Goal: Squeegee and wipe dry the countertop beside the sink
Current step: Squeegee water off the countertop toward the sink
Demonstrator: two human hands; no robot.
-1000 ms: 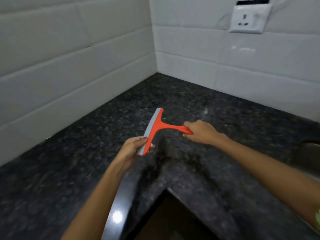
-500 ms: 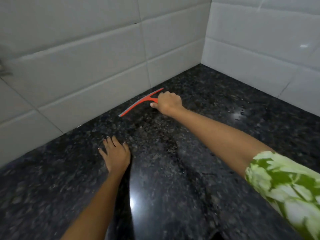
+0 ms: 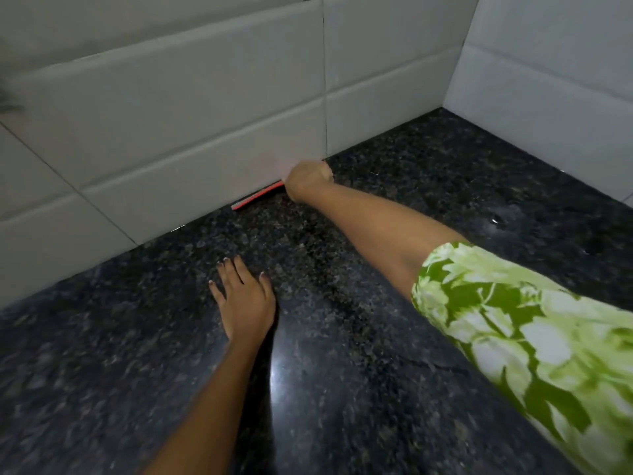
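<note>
- Squeegee point(image 3: 257, 198): a second ago it was held in the air in both hands over the middle of the table; half a second ago its blade was down on the stone a little way out from the wall; now it lies right along the foot of the white tiled wall point(image 3: 205, 132), and only a short red strip shows to the left of the fist.
- Right hand point(image 3: 308, 181): curled into a fist around the squeegee's handle, which the fist hides, with the arm stretched far forward in a green-and-white sleeve point(image 3: 534, 337).
- Left hand point(image 3: 245, 296): it let go of the blade end within the last second and now rests flat on the dark granite table point(image 3: 445, 186), fingers straight and spread, holding nothing, seemingly as a brace.
- Meaning for the task: the blade looks set at the far edge, ready for a pull stroke back toward the body. No stroke appears made yet, and a wet patch point(image 3: 503, 217) glints at the right.
- No cloth is in view, so the wiping dry is yet to come.
</note>
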